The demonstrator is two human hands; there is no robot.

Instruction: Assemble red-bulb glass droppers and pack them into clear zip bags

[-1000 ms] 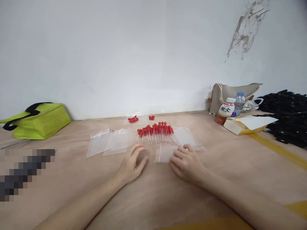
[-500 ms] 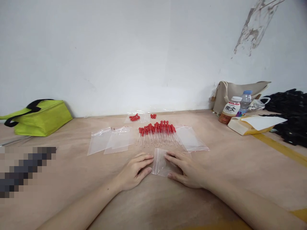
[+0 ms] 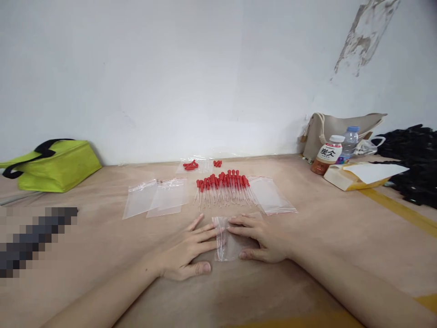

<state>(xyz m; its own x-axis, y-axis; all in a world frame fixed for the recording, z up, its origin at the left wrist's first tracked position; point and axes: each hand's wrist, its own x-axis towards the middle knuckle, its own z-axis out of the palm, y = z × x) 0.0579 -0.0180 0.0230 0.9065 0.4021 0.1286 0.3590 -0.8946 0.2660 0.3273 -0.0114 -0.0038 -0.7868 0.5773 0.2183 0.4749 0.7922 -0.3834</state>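
A small clear zip bag [image 3: 225,253] lies flat on the brown-covered table in front of me. My left hand [image 3: 187,250] is open with fingers spread; two fingertips show through the bag's zip edge, though whether they are inside or underneath I cannot tell. Resting on the bag's right part, my right hand [image 3: 262,237] is open, its fingers stretched and the thumb apart. Just beyond the hands lies a row of glass droppers [image 3: 221,187] with red rubber bulbs, their thin tips pointing toward me.
Clear zip bags [image 3: 165,198] lie left of the droppers, and another zip bag [image 3: 273,196] lies right. Loose red bulbs [image 3: 191,166] sit near the wall. A lime-green bag [image 3: 61,168] stands left; a drink bottle [image 3: 328,155] and white-and-yellow packet [image 3: 362,176] stand right.
My left hand's fingers have spread and its fingertips have moved onto the bag's zip end. The bag has shifted slightly toward me, and my right hand has slid a little left.
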